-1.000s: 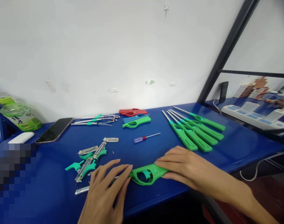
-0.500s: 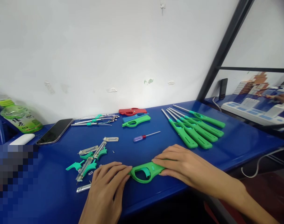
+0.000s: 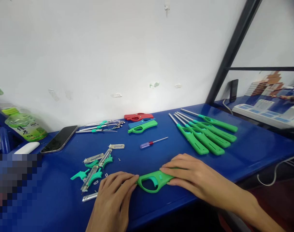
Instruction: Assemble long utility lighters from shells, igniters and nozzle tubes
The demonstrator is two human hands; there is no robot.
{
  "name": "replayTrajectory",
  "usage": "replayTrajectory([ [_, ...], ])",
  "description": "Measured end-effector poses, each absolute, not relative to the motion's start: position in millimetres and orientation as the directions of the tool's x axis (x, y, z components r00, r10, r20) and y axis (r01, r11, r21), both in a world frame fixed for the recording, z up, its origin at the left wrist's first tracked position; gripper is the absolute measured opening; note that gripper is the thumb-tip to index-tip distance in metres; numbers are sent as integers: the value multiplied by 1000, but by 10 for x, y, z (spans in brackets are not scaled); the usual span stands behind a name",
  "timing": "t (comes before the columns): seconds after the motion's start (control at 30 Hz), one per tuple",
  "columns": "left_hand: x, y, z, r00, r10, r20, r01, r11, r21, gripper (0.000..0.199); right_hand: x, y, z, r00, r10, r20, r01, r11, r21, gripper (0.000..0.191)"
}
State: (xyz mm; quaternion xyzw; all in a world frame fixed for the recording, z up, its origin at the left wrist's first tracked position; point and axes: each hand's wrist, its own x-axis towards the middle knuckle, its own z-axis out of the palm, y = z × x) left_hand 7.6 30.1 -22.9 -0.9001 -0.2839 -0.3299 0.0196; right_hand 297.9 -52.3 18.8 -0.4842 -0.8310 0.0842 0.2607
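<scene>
As my left hand (image 3: 114, 198) pinches the green lighter (image 3: 165, 179) by its neck | my right hand (image 3: 192, 172) clasps its body | screwdriver (image 3: 147, 144) beyond lighter

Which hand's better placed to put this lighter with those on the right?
Probably the right hand: it grips the lighter by its handle and is nearer the green lighters. The left hand is farther off.
</scene>
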Motion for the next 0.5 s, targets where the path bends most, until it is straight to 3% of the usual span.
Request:
replayTrajectory([
  [0.3,-21,273,-163,647,485,589,598,-801,2,31,2980,-552,4,-338,855,393,740,499,-451,37],
  [0.4,-210,269,-69,648,520,557,672,-734,-96,45,3002,-568,-25,-319,874,366,774,464,-432,39],
  [0.5,-382,312,-48,689,514,511,674,-715,-189,37,3025,-578,-51,-293,897,330,800,419,-429,42],
])
